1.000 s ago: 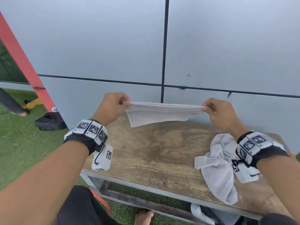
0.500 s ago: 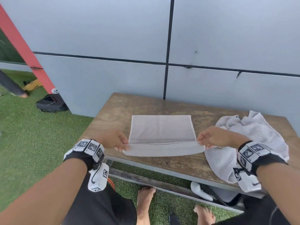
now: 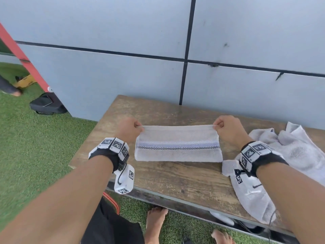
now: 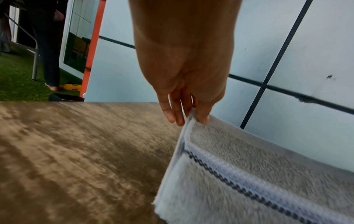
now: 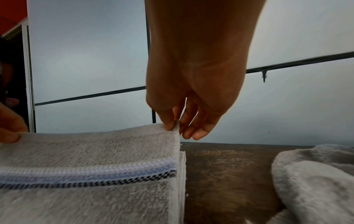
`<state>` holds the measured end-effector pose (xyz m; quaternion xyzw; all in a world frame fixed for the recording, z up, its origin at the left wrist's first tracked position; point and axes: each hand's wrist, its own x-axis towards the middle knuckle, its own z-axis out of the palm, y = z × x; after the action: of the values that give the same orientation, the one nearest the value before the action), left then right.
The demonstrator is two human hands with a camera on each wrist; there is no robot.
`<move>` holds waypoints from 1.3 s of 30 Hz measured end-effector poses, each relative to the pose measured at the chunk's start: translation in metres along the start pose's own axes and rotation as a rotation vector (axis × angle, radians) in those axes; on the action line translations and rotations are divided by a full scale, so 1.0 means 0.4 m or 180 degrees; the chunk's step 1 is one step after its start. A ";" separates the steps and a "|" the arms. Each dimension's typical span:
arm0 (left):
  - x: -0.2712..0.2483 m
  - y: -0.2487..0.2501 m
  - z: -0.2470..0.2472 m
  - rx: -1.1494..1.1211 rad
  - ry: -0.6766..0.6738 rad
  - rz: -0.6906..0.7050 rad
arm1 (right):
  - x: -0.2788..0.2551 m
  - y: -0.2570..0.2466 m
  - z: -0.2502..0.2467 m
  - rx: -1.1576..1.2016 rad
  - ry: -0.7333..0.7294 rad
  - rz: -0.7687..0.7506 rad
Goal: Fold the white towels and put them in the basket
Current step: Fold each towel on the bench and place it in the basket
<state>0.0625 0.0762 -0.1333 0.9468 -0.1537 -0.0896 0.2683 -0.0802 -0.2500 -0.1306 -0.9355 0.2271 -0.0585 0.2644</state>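
Note:
A white towel (image 3: 178,145) with a blue and black woven stripe lies folded into a narrow band on the wooden table (image 3: 175,178). My left hand (image 3: 131,128) pinches its far left corner, and my right hand (image 3: 224,128) pinches its far right corner. The left wrist view shows thumb and fingers of the left hand (image 4: 188,115) clamped on the towel's (image 4: 249,174) edge. The right wrist view shows the right hand (image 5: 177,127) pinching the towel's (image 5: 86,174) top layer, with stacked layers below. No basket can be made out.
A crumpled pile of white towels (image 3: 290,155) lies on the table's right end and hangs over its front edge. A grey panelled wall (image 3: 228,50) stands right behind the table. Green turf (image 3: 35,147) and a black bag (image 3: 46,103) are to the left. My bare feet (image 3: 155,221) are below.
The towel was held up in the air, then laid flat on the table. Both hands have since carried its near edge over to the far side, halving it into a narrow band.

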 end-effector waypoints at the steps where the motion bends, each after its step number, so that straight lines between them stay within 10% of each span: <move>1: 0.016 0.002 0.010 0.0053 0.0063 -0.0034 | 0.013 -0.001 0.010 -0.0018 0.0016 0.0030; 17: 0.131 0.017 0.090 0.0954 -0.0336 -0.0208 | 0.055 0.011 0.114 -0.0831 -0.0181 0.0224; 39: -0.108 0.009 0.091 0.1862 -0.0214 -0.0215 | -0.210 -0.060 0.104 -0.1443 -0.0647 0.0287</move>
<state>0.0118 0.0705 -0.1584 0.9850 -0.1502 -0.0816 -0.0244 -0.1360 -0.1743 -0.1526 -0.9609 0.2481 0.1001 0.0717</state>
